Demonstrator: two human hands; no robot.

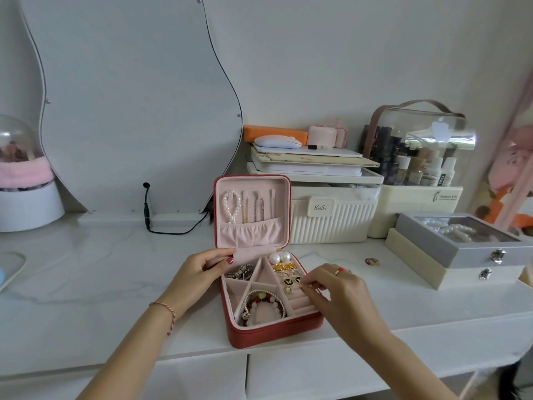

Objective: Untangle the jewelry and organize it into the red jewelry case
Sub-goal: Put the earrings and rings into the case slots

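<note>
White marble-look vanity top (86, 284), pale wall (346, 53)

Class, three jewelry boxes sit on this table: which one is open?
The red jewelry case between the hands: its lid stands upright, while the grey box and cream box stay closed.

Bright, soft daylight on my feed, with no harsh shadows.

I see glare on the clear cosmetics bag (424, 131) at upper right, where the frame washes out. The wall mirror (129, 96) and tabletop edge (202, 352) bow from wide-angle distortion; corners look soft and smeared.
</note>
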